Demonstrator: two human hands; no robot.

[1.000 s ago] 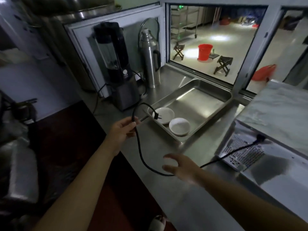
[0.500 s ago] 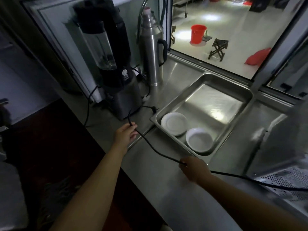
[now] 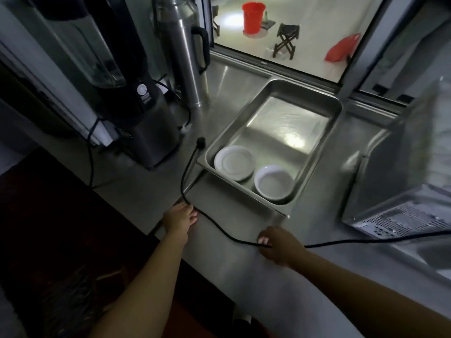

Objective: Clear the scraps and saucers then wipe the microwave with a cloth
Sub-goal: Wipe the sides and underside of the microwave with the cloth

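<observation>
Two white saucers lie in the near end of a steel tray [image 3: 288,93]: a flat one [image 3: 234,162] on the left and a deeper one [image 3: 273,182] on the right. The microwave [image 3: 400,191] stands at the right with its vented back turned to me. Its black power cord [image 3: 219,228] runs across the steel counter, and the plug [image 3: 200,143] lies by the tray's corner. My left hand [image 3: 179,219] holds the cord near the counter's front edge. My right hand [image 3: 277,245] grips the cord further along, toward the microwave.
A black blender [image 3: 127,89] and a steel thermos jug [image 3: 185,52] stand at the back left, with their own cables trailing. Behind the tray is a serving window onto a floor with a red bucket [image 3: 253,17] and stools. A sink rim shows at the far right.
The plug end has dropped from the air onto the counter by the tray. My right hand has closed on the cord and my left hand has come down to the counter's edge. The view tilted down.
</observation>
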